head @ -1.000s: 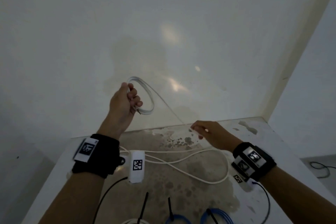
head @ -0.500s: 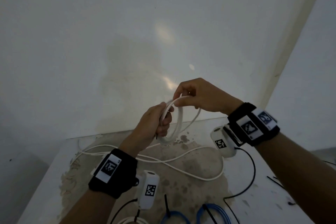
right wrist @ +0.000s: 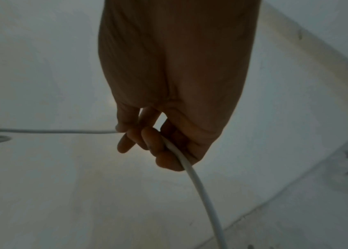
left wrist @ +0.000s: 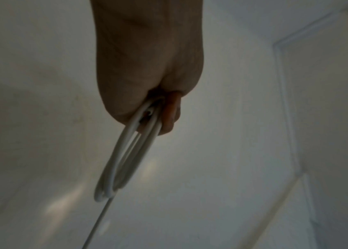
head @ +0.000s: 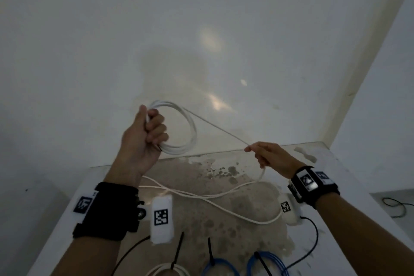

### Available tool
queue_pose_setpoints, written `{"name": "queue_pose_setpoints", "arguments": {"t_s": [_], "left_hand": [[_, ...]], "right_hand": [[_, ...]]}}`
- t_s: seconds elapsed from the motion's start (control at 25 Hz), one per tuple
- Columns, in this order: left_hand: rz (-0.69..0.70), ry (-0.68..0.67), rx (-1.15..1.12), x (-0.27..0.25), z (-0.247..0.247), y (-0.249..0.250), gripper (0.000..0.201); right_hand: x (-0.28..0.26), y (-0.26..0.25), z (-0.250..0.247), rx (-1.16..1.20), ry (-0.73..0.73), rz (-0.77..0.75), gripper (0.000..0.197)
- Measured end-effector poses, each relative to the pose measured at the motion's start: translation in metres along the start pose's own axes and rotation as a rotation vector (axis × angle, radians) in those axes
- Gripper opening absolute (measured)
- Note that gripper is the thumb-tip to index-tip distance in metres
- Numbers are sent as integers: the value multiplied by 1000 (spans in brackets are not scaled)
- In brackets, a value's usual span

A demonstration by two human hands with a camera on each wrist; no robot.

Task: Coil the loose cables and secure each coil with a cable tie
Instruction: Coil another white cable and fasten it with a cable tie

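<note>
My left hand [head: 147,134] is raised above the table and grips a small coil of white cable [head: 187,127] of a few loops, also seen as the coil [left wrist: 124,160] in the left wrist view. A straight run of the same cable [head: 219,129] leads down-right to my right hand [head: 265,155], whose fingers pinch it; the cable [right wrist: 192,176] passes under the curled fingers [right wrist: 158,151]. The loose rest of the white cable [head: 224,196] lies in loops on the table.
The stained white table [head: 347,186] meets a white wall at its far edge. At the near edge lie a tied white coil [head: 168,270] and two blue coils [head: 220,266] [head: 268,262] with black cable ties [head: 178,248]. A black wire [head: 313,242] runs from the right wrist.
Half a second ago both hands met at the coil to lay on a loop. Since then my right hand has moved down-right along the cable, stretching out a new length; the left hand rose slightly.
</note>
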State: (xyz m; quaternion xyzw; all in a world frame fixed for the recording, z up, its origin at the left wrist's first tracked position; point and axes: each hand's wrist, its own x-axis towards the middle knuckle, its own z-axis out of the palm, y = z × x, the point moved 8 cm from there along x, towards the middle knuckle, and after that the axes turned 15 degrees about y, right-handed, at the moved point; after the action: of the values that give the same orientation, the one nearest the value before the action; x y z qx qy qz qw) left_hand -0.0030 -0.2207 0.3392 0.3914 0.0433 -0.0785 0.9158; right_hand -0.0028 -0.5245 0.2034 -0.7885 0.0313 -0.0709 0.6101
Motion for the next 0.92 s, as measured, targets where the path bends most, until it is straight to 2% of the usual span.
{"name": "queue_pose_setpoints", "arguments": {"t_s": [0.08, 0.16, 0.24, 0.36, 0.48, 0.6, 0.68, 0.84, 0.92], "left_hand": [[102, 114, 51, 10, -21, 16, 36], [173, 197, 92, 18, -32, 18, 36], [228, 250, 126, 25, -36, 14, 36], [287, 247, 231, 30, -31, 5, 37], [332, 145, 474, 20, -12, -15, 41], [394, 39, 790, -1, 7, -35, 48], [342, -52, 840, -11, 17, -49, 46], [1, -88, 577, -19, 23, -66, 39], [-83, -94, 509, -23, 23, -67, 38]], "right_hand": [[-3, 3, 7, -163, -29, -27, 27], [-9, -18, 26, -430, -71, -184, 27], [-29, -50, 63, -644, -229, -382, 28], [-69, -108, 108, -728, -459, -536, 25], [-87, -181, 118, -692, -404, -790, 21], [-69, -222, 101, -602, -263, -850, 15], [-51, -236, 89, -578, -188, -843, 12], [-21, -229, 72, -556, -110, -721, 16], [-10, -214, 62, -501, -48, -692, 19]]}}
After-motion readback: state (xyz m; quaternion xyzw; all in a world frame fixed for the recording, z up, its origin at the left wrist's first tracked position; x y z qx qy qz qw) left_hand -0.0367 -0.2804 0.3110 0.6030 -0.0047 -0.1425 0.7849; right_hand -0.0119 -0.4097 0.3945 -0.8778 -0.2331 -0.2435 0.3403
